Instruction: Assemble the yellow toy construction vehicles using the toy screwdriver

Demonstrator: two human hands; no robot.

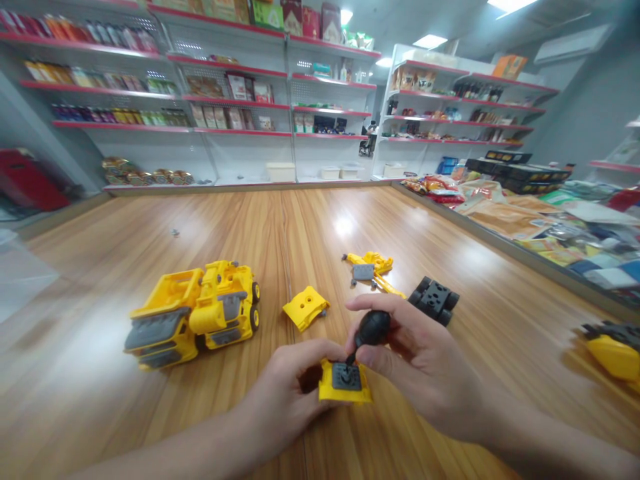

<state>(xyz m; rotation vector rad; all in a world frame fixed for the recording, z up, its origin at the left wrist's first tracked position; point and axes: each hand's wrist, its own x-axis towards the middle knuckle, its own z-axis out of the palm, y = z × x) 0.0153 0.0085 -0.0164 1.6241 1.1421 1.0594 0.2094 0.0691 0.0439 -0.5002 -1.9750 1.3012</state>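
My left hand (299,379) grips a small yellow toy truck part (345,395) with a grey plate set in its top, close to me on the table. In my right hand (417,363) is a short black screwdriver (374,328), its bulbous handle pinched between thumb and fingers. The screwdriver tilts, and its tip meets the grey plate; the exact contact point is too small to make out. Just beyond my hands lies a loose yellow panel (306,308) with two holes. A black wheeled chassis (434,300) sits beyond my right hand.
A yellow and grey toy truck (195,313) stands on the left of the wooden table (280,227). Yellow crane-like parts (373,268) lie farther back. Another yellow and black piece (615,350) is at the right edge. Packaged goods (520,213) lie beyond the table's right border.
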